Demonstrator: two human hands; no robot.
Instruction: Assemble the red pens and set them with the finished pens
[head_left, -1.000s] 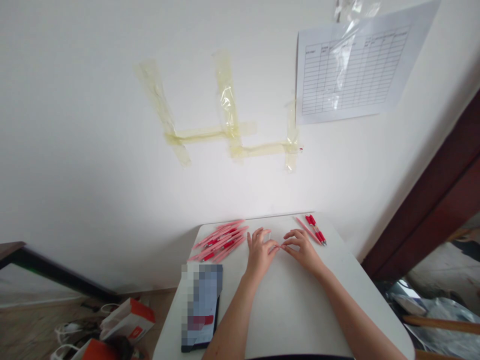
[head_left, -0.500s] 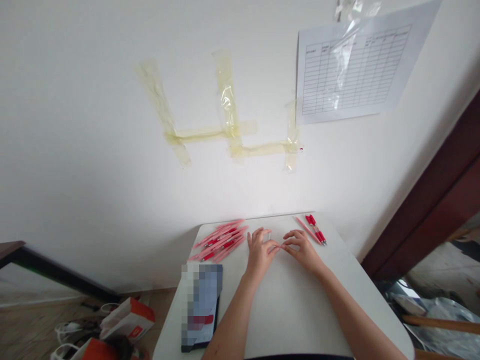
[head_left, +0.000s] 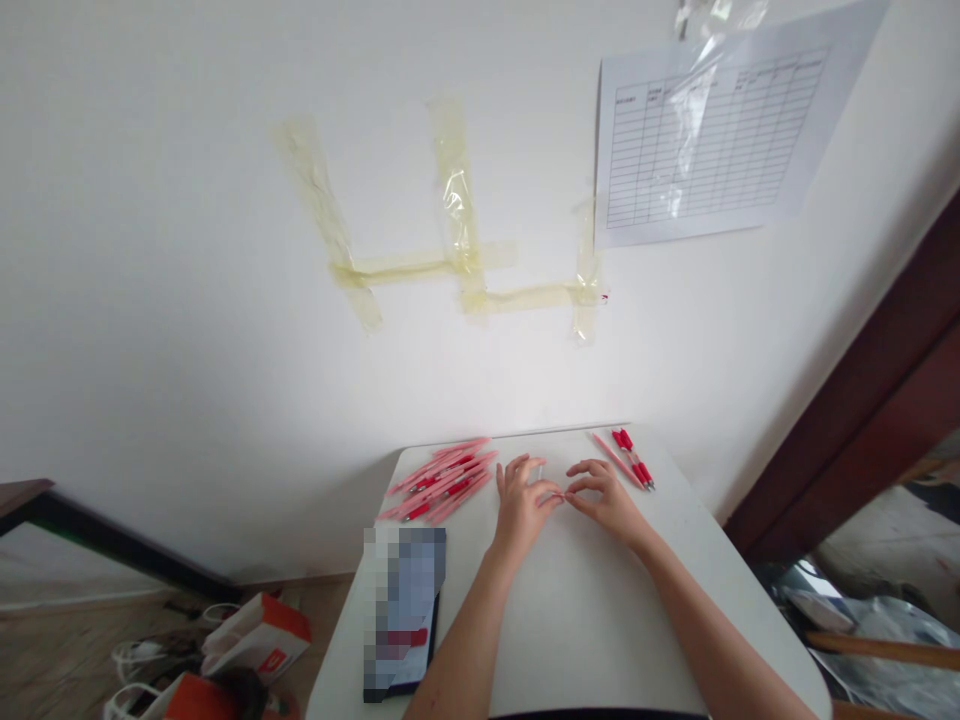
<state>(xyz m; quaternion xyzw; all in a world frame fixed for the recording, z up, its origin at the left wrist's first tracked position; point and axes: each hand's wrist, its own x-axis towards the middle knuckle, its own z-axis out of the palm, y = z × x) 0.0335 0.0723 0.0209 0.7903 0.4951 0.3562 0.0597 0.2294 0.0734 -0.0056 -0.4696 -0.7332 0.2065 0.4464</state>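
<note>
My left hand (head_left: 519, 503) and my right hand (head_left: 606, 497) rest on the white table (head_left: 592, 620), fingertips meeting in a pinch between them. Both pinch a small thin pinkish piece (head_left: 561, 493) that I cannot make out clearly. A pile of several pink and red pens (head_left: 441, 481) lies just left of my left hand. A smaller group of red pens (head_left: 628, 459) lies just beyond my right hand near the table's far edge.
A dark phone or tablet (head_left: 403, 612) lies on the table's left edge. The wall behind carries yellowed tape strips (head_left: 455, 225) and a printed table sheet (head_left: 705, 135). Orange-and-white boxes (head_left: 255, 640) sit on the floor at left; a dark wooden door frame (head_left: 862, 400) stands right.
</note>
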